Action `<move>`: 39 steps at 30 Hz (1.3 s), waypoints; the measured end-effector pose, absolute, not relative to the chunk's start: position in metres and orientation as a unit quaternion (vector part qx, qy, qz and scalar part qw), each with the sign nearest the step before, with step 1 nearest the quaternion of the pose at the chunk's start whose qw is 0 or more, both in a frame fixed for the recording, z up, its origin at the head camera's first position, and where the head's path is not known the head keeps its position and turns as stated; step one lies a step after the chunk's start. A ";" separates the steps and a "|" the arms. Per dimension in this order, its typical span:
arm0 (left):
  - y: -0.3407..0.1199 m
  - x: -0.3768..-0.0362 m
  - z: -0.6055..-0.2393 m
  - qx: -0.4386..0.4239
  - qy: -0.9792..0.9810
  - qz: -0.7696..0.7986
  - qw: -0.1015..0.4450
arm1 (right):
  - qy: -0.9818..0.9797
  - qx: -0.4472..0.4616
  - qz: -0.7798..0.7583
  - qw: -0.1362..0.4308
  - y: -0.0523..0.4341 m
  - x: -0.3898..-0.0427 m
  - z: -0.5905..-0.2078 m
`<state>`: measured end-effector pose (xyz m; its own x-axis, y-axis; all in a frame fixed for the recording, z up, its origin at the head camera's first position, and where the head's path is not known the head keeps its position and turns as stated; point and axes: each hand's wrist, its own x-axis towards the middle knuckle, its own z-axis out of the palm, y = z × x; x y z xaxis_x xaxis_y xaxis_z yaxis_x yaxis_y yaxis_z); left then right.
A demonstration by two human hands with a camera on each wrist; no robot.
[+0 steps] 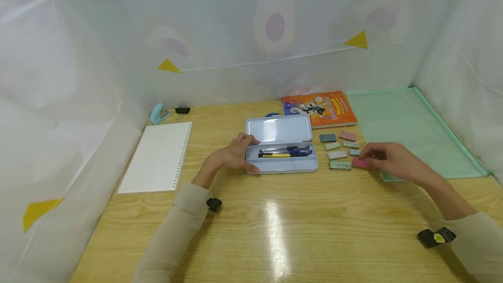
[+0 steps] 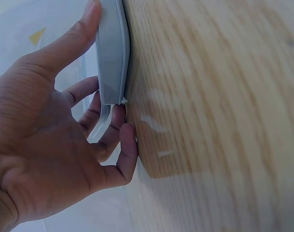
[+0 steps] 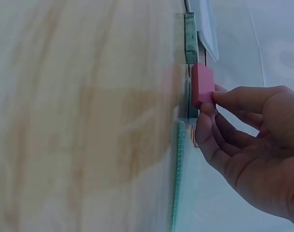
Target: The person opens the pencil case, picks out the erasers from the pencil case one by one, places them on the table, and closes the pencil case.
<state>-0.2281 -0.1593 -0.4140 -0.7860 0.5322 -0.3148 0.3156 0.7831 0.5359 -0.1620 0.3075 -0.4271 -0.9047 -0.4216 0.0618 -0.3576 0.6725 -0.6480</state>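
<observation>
A light-blue pencil case (image 1: 280,168) lies with its lid (image 1: 278,129) folded back. Inside are several pens, among them a yellow and black one (image 1: 277,156). My left hand (image 1: 232,152) grips the case's left end, thumb along the front side (image 2: 110,53) and other fingers round the end and back. With thumb and fingertips, my right hand (image 1: 393,160) pinches a dark pink eraser (image 3: 202,84) at the front right of a group of small erasers. Nearest to it are a blue eraser (image 1: 354,153) and a green patterned one (image 1: 339,166).
Behind the erasers lies an orange book (image 1: 334,110), with a translucent green zip pouch (image 1: 420,134) to its right. On the left are a white spiral-hole notepad (image 1: 157,156), a light-blue stapler-like item (image 1: 159,113) and a black binder clip (image 1: 182,111). White sheeting (image 1: 235,86) walls the table.
</observation>
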 end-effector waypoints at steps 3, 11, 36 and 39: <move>-0.159 -0.229 -0.414 0.233 0.916 0.233 0.230 | 0.911 -0.222 -0.344 0.054 0.308 -0.162 -0.429; -0.159 -0.228 -0.414 0.232 0.916 0.232 0.231 | 0.918 -0.225 -0.325 0.030 0.309 -0.166 -0.427; -0.154 -0.197 -0.414 0.241 0.950 0.155 0.124 | 0.884 -0.185 -0.428 0.039 0.212 -0.212 -0.402; -0.156 -0.191 -0.411 0.222 0.954 0.174 0.098 | 0.877 -0.170 -0.449 0.026 0.199 -0.221 -0.403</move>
